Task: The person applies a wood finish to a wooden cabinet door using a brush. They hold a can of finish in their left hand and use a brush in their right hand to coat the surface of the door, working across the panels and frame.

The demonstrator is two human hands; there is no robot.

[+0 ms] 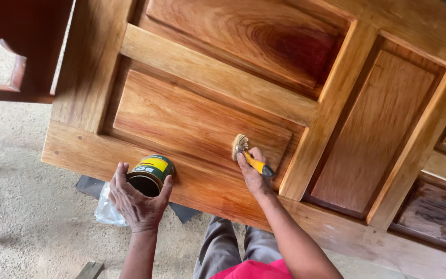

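A panelled wooden door [218, 77] lies flat in front of me, glossy with fresh finish. My right hand [252, 173] grips a paintbrush [249, 155] with a yellow handle; its splayed bristles press on the raised panel near the panel's lower right corner. My left hand [136, 202] holds an open round tin [149, 175] with a green and yellow label, tilted, resting at the door's near edge.
Grey trousers and a red shirt [249, 268] show below the door edge. A clear plastic bag [107, 212] and a dark flat piece [91, 187] lie on the sandy concrete floor [21, 206]. Dark reddish wooden furniture [21, 51] stands at top left.
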